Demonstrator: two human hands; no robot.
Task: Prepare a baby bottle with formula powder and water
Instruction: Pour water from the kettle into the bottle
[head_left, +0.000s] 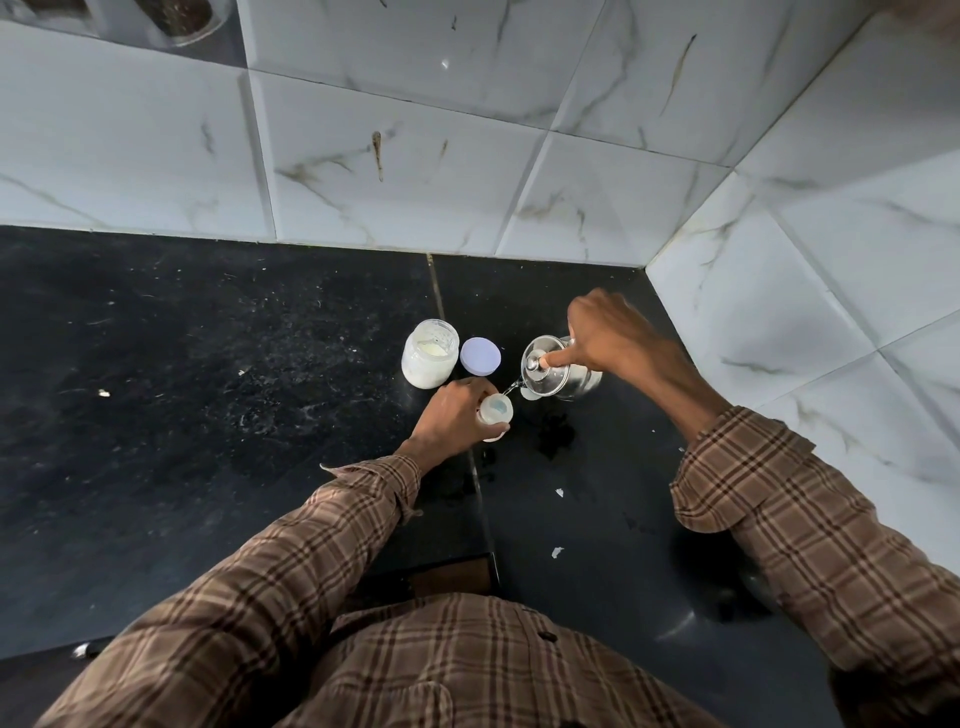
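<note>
My left hand (453, 415) grips an open, translucent baby bottle (496, 410) that stands on the black counter. My right hand (605, 338) holds a small steel kettle (558, 371) by its handle, with the forefinger pressing on the lid knob. The kettle is tilted left and a thin stream of water runs from its spout into the bottle's mouth. Behind the bottle stands an open glass jar of white formula powder (430, 353). The jar's pale lilac lid (480, 356) lies flat beside it.
The black stone counter (208, 389) runs into a corner of white marble-look tiled walls (805, 312) at the back and right. A small white object (531, 393), partly hidden, lies under the kettle's spout. White specks dot the counter.
</note>
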